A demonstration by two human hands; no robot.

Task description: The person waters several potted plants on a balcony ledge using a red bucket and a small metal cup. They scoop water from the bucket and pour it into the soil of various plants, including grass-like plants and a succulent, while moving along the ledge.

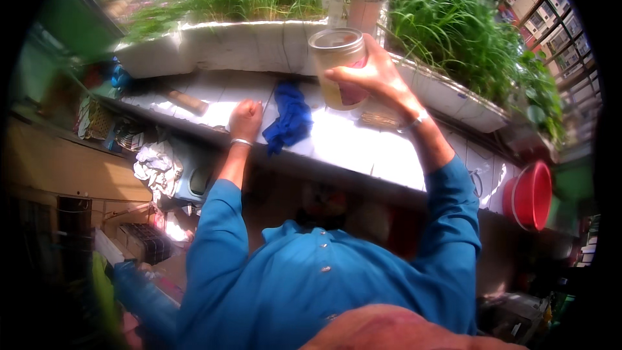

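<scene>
My right hand (374, 76) grips a clear glass jar (339, 65) holding yellowish liquid, lifted upright above the white tiled ledge (350, 142) and close to the planters. My left hand (245, 119) rests as a closed fist on the ledge's near edge, holding nothing that I can see. A crumpled blue cloth (289, 118) lies on the ledge between the two hands, just right of my left hand. Both arms wear blue sleeves, with a thin bangle on each wrist.
White planter boxes (246, 45) of tall green grass-like plants (453, 32) line the back of the ledge. A brown stick-like object (188, 101) lies at the ledge's left. A red basin (531, 194) sits at the right. Clothes (155, 165) hang below left.
</scene>
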